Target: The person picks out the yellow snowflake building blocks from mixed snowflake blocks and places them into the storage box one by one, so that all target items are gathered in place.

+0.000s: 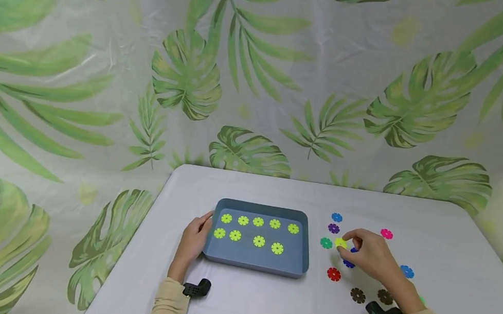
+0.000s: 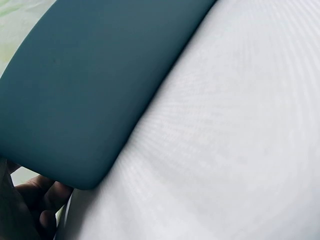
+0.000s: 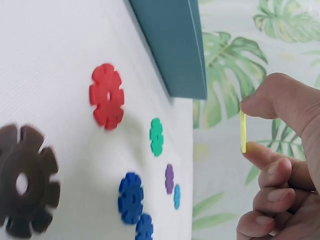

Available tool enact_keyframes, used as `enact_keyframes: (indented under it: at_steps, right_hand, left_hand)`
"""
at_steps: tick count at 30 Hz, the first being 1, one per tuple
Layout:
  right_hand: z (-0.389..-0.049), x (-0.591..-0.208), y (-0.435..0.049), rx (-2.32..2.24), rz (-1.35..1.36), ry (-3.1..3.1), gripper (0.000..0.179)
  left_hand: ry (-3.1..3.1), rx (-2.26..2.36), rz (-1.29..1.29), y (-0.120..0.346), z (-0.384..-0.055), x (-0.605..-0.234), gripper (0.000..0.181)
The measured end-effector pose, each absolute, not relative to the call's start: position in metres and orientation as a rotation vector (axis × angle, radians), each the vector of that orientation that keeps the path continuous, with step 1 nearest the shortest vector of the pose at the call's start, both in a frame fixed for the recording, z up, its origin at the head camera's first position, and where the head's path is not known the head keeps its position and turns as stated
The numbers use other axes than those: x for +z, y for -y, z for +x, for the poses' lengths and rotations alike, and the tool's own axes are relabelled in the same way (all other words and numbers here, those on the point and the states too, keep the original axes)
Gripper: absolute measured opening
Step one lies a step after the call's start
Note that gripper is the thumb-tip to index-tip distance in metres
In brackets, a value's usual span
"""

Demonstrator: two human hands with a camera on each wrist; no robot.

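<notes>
My right hand (image 1: 372,253) pinches a yellow notched disc (image 3: 243,132) by its edges between thumb and forefinger, raised above the table. Its other fingers are curled and apart from the disc in the right wrist view. At the tray's left end, my left hand (image 1: 192,243) grips the side of the blue-grey tray (image 1: 253,267), with curled fingers (image 2: 47,195) showing by a corner in the left wrist view. Several yellow notched discs (image 1: 258,241) lie flat in two rows inside the tray.
Right of the tray lie scattered notched discs: red (image 1: 333,274), green (image 1: 326,243), purple (image 1: 334,228), light blue (image 1: 407,271), pink (image 1: 386,234), brown (image 1: 358,295) and dark blue (image 3: 130,198). A leaf-patterned curtain (image 1: 261,75) hangs behind the white table (image 1: 263,303).
</notes>
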State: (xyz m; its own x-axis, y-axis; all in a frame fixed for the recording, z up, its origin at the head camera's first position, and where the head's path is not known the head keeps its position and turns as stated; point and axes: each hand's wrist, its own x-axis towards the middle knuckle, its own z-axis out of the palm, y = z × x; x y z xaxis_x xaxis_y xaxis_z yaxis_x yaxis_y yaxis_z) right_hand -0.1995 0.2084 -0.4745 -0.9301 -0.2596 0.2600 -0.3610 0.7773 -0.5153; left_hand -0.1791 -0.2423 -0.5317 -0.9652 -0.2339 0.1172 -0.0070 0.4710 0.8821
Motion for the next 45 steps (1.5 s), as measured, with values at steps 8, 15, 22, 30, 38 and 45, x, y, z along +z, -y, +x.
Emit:
enact_keyframes:
  at_steps: [8,15,22,30,38,45]
  right_hand:
    - [-0.204,-0.469,-0.187,0.892,0.582,2.775,0.024]
    - [-0.211,-0.468,-0.169,0.891,0.654,2.757,0.024]
    - [-0.214,-0.472,-0.152,0.912,0.694,2.812,0.026]
    - [-0.215,-0.476,-0.137,0.925,0.729,2.869,0.025]
    - [-0.218,-0.483,-0.124,0.886,0.759,2.913,0.025]
    - [-0.221,-0.484,-0.116,0.718,0.782,2.941,0.029]
  left_hand:
    - [2.492,-1.498,0.194,0.242,-0.181,-0.532,0.042]
    - [2.493,-1.496,0.187,0.242,-0.182,-0.532,0.042]
    - [2.500,-1.500,0.181,0.242,-0.180,-0.533,0.041]
    - [2.494,-1.504,0.193,0.242,-0.179,-0.533,0.041]
    - [2.495,-1.493,0.198,0.243,-0.179,-0.535,0.040]
    - [2.479,-1.505,0.182,0.243,-0.180,-0.532,0.041]
